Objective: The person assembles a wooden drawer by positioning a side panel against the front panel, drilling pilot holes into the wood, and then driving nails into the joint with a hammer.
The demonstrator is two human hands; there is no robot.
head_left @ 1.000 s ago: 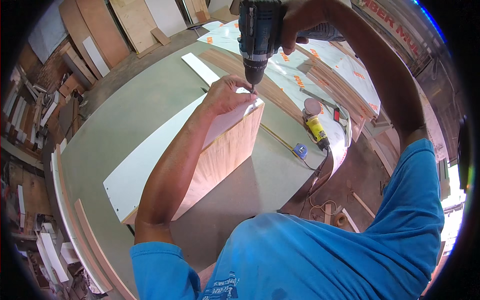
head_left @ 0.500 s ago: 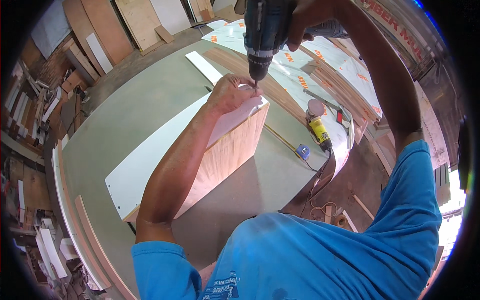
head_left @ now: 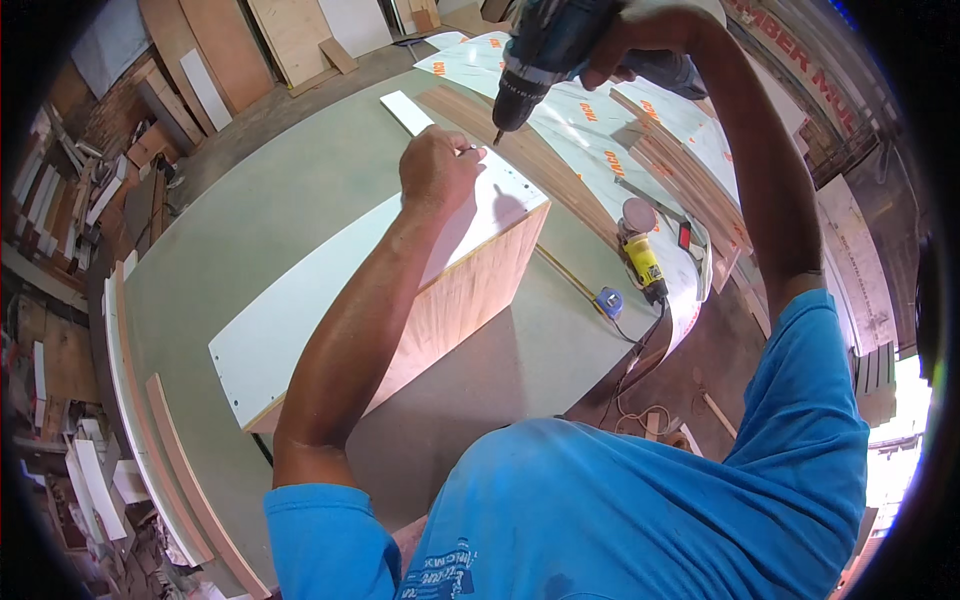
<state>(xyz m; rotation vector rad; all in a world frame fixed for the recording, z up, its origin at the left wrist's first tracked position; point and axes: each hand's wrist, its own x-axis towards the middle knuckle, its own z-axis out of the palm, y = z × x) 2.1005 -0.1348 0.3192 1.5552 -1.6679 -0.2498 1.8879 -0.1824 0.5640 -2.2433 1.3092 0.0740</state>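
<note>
A blue-and-black cordless drill (head_left: 550, 50) is gripped in my right hand (head_left: 640, 40), at the top of the view. Its bit (head_left: 498, 137) points down and stays apart from the white panel. My left hand (head_left: 440, 170) is closed over the far end of the panel, pinching what looks like a small screw (head_left: 468, 150) between thumb and fingers. The white-topped wooden box (head_left: 300, 300) lies on the table under my left forearm, its wood-grain side (head_left: 465, 300) facing me. Small dark screw heads or holes dot its far and near ends.
To the right lie a yellow power sander (head_left: 642, 255) with its cord and a blue tape measure (head_left: 608, 302), tape pulled out. Wood-grain strips (head_left: 540, 170) and a white strip (head_left: 408, 112) rest on the greenish tabletop (head_left: 210, 240). Boards (head_left: 210, 60) lean at the back left.
The drill has lifted off the box's far corner and tilted, its bit now free. My left hand has moved left along the far end, uncovering the corner.
</note>
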